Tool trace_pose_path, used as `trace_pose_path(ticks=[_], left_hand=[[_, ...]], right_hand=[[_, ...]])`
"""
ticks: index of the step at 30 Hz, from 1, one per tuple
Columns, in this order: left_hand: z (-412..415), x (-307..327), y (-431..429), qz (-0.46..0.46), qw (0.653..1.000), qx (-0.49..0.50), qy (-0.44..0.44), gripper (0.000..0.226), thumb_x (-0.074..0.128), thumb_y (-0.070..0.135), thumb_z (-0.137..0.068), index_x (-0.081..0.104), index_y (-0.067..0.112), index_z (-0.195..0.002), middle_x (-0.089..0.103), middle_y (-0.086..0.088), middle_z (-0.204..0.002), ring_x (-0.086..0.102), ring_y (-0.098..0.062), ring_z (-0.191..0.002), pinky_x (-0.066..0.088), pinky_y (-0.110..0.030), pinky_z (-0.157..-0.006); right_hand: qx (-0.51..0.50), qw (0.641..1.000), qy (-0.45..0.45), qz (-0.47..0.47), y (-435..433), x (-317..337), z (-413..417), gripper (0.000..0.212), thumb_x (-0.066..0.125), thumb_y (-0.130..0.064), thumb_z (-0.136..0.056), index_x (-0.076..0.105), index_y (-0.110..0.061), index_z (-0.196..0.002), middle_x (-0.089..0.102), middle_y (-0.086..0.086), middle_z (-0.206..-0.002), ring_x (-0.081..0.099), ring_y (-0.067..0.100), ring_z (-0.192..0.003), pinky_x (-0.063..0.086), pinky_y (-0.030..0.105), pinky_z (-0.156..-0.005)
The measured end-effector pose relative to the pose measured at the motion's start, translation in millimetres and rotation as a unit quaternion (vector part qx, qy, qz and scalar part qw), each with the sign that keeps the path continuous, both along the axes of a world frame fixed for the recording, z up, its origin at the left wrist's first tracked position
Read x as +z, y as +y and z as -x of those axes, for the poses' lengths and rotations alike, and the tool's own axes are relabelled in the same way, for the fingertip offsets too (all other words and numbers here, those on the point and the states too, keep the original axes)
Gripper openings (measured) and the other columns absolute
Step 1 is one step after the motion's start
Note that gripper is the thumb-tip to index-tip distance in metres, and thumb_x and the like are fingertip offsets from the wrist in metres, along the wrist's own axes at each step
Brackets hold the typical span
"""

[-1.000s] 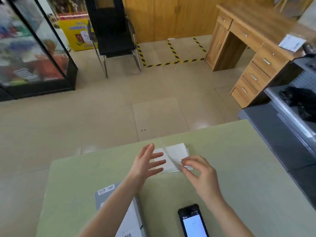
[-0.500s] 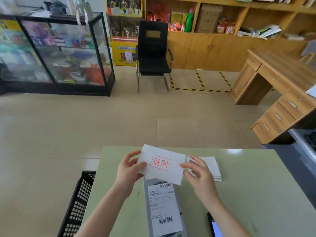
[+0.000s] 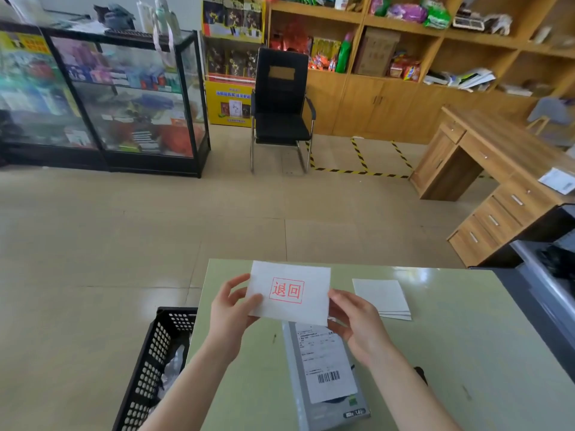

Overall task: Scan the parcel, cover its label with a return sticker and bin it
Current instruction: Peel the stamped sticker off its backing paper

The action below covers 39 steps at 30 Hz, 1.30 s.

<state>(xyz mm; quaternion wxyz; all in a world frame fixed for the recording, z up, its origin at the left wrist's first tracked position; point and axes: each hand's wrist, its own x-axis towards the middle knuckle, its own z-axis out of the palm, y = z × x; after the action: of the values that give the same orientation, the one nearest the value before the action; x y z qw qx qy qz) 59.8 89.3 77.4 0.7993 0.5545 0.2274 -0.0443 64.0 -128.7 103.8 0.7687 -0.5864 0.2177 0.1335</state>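
A white return sticker (image 3: 291, 290) with a red stamped square is held up above the green table (image 3: 466, 337). My left hand (image 3: 231, 309) pinches its left edge and my right hand (image 3: 357, 321) pinches its right edge. Below the sticker a grey parcel (image 3: 323, 409) lies flat on the table, its white shipping label (image 3: 326, 365) with a barcode facing up. A black perforated bin (image 3: 149, 365) stands on the floor at the table's left side, with some wrapped items inside.
A stack of white stickers (image 3: 382, 298) lies on the table to the right of my hands. The dark corner of a phone (image 3: 420, 375) shows behind my right forearm. A wooden desk (image 3: 485, 169) and grey counter (image 3: 541, 284) stand at right.
I picked one sticker off the stack with both hands and lifted it over the parcel. My view rose from the table towards the room, bringing the bin into sight.
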Motion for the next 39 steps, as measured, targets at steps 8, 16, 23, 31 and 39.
trace_pose_path(ticks=[8, 16, 23, 31, 39], left_hand=[[9, 11, -12, -0.375, 0.916, -0.009, -0.143, 0.040, 0.074, 0.006, -0.078, 0.063, 0.027, -0.111, 0.052, 0.008, -0.116, 0.051, -0.010, -0.109, 0.037, -0.023, -0.092], [14, 45, -71, -0.259, 0.937, -0.117, -0.201, 0.014, 0.073, 0.019, -0.084, 0.075, 0.031, -0.091, 0.073, 0.015, -0.095, 0.068, -0.001, -0.093, 0.052, -0.013, -0.077], [17, 49, -88, -0.250, 0.949, -0.090, -0.170, 0.015, 0.076, 0.009, -0.080, 0.078, 0.021, -0.090, 0.077, 0.009, -0.086, 0.071, 0.002, -0.086, 0.052, -0.010, -0.074], [20, 48, -98, -0.229, 0.958, -0.086, -0.147, 0.018, 0.074, 0.009, -0.080, 0.079, 0.025, -0.089, 0.078, 0.012, -0.086, 0.071, 0.000, -0.086, 0.053, -0.011, -0.073], [21, 46, -100, -0.206, 0.968, -0.055, -0.130, 0.016, 0.077, 0.010, -0.077, 0.077, 0.024, -0.083, 0.078, 0.010, -0.081, 0.073, -0.004, -0.081, 0.052, -0.009, -0.065]], right_hand=[[-0.013, 0.999, -0.033, 0.029, 6, 4, 10, 0.011, 0.068, -0.017, -0.084, 0.075, -0.010, -0.079, 0.075, 0.007, -0.076, 0.069, 0.016, -0.066, 0.053, 0.024, -0.051], [0.044, 0.995, -0.086, -0.022, 5, 12, 8, 0.014, 0.066, -0.019, -0.085, 0.076, -0.008, -0.087, 0.075, 0.010, -0.084, 0.071, 0.019, -0.077, 0.054, 0.022, -0.060], [0.037, 0.993, -0.108, -0.041, -6, 4, 6, 0.016, 0.067, -0.016, -0.084, 0.073, -0.001, -0.087, 0.071, 0.018, -0.089, 0.068, 0.026, -0.082, 0.056, 0.029, -0.068], [0.051, 0.991, -0.113, -0.047, -11, 2, 4, 0.020, 0.062, -0.015, -0.088, 0.070, 0.003, -0.086, 0.068, 0.017, -0.084, 0.066, 0.026, -0.078, 0.055, 0.029, -0.067], [0.075, 0.980, -0.149, 0.104, -6, 7, 6, 0.018, 0.058, -0.018, -0.092, 0.068, -0.005, -0.085, 0.069, 0.010, -0.079, 0.063, 0.025, -0.074, 0.052, 0.038, -0.073]])
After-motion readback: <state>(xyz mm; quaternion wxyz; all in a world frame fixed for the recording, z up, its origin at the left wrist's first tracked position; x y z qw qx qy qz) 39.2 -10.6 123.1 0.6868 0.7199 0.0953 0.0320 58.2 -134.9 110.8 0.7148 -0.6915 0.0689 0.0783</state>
